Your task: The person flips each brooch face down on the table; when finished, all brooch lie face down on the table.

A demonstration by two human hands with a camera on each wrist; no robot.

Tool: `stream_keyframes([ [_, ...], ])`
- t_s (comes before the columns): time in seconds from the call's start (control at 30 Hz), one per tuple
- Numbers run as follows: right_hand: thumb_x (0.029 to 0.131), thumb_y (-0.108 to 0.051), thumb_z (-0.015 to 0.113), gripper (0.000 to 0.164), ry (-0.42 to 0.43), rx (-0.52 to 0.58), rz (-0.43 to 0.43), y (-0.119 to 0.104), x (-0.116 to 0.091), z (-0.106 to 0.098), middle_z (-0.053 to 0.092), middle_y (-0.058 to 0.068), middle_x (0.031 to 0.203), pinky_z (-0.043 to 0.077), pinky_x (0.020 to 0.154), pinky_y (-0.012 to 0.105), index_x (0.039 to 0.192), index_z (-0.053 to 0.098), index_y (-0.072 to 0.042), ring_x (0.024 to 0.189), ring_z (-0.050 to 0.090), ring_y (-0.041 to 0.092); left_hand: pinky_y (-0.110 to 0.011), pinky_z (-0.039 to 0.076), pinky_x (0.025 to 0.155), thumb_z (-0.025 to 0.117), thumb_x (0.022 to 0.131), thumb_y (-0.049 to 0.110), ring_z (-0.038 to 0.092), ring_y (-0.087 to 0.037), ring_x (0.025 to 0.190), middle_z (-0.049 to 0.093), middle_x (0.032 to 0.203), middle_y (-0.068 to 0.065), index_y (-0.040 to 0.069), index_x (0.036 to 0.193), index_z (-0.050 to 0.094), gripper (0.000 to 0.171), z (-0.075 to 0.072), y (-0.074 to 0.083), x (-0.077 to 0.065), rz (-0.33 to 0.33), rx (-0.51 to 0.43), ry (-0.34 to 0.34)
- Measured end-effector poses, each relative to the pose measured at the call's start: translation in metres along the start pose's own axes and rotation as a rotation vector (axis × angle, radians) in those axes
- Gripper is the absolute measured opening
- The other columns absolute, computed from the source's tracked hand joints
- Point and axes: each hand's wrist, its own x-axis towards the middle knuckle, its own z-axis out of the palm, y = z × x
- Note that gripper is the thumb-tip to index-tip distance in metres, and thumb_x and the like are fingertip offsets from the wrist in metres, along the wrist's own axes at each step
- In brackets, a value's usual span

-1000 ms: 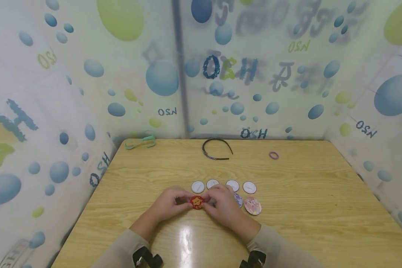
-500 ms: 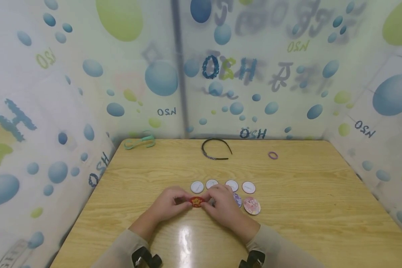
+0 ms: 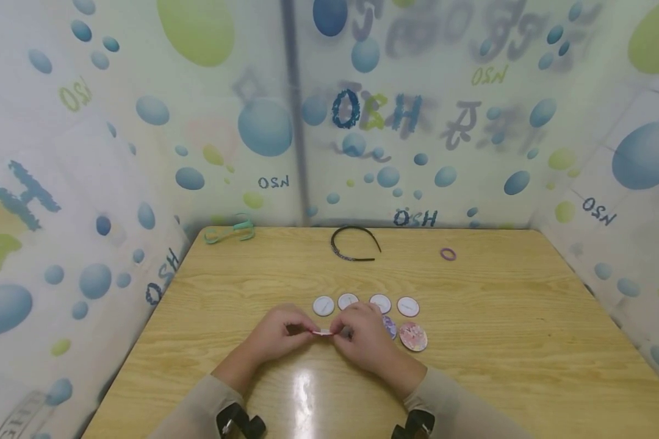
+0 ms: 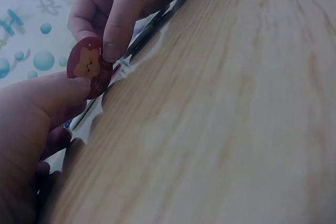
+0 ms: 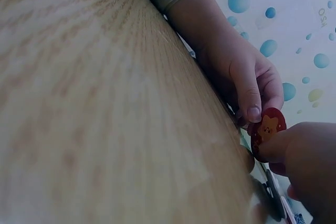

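Observation:
Both hands pinch a round red pin badge (image 3: 323,332) with a yellow star character, one hand at each side. My left hand (image 3: 280,332) grips its left edge between thumb and fingers; my right hand (image 3: 362,332) holds the opposite edge. From the head the badge looks nearly edge-on, while the left wrist view shows its printed front (image 4: 86,69). Just beyond the hands lies a row of several badges, white backs up, such as the rightmost white-backed badge (image 3: 408,306). Beside my right hand are a purple badge (image 3: 389,327), partly hidden by it, and a pink badge (image 3: 414,336).
Towards the wooden table's (image 3: 505,341) far edge lie a black headband (image 3: 357,260), a purple hair tie (image 3: 442,254) and a teal object with curved prongs (image 3: 244,226). Patterned curtain-like walls (image 3: 225,122) enclose the back and both sides.
The red badge has tilted between the fingers, from its star face showing to the head camera to nearly edge-on. Both hands stay in almost the same place.

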Motion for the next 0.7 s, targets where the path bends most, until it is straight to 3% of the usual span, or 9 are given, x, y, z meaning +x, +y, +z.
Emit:
stream_keyframes([
  [0.33, 0.075, -0.01, 0.088, 0.024, -0.008, -0.026, 0.002, 0.0003, -0.0001, -0.0009, 0.068, -0.019, 0.085, 0.039, 0.095, 0.052, 0.082, 0.073, -0.027, 0.1, 0.061, 0.013, -0.032, 0.057, 0.085, 0.09, 0.085, 0.009, 0.071, -0.012, 0.095, 0.079, 0.102, 0.009, 0.02, 0.1, 0.084, 0.019, -0.0008, -0.0009, 0.0004, 0.052, 0.024, -0.029],
  [0.57, 0.074, -0.013, 0.09, 0.024, -0.04, -0.049, 0.008, -0.0014, 0.0001, -0.0029, 0.068, -0.02, 0.085, 0.039, 0.095, 0.052, 0.082, 0.074, -0.028, 0.101, 0.06, 0.014, -0.031, 0.055, 0.085, 0.096, 0.08, 0.02, 0.069, -0.009, 0.095, 0.078, 0.102, 0.013, 0.021, 0.098, 0.084, 0.022, -0.0012, -0.0012, -0.0001, -0.007, 0.04, -0.049],
  [0.7, 0.074, -0.024, 0.097, 0.024, -0.058, -0.044, -0.003, -0.0024, 0.0001, -0.0035, 0.069, -0.023, 0.085, 0.04, 0.095, 0.052, 0.08, 0.074, -0.028, 0.1, 0.061, 0.012, -0.031, 0.055, 0.085, 0.097, 0.079, 0.021, 0.069, -0.008, 0.094, 0.078, 0.101, 0.014, 0.021, 0.098, 0.083, 0.024, -0.0012, -0.0012, -0.0001, -0.006, 0.041, -0.051],
])
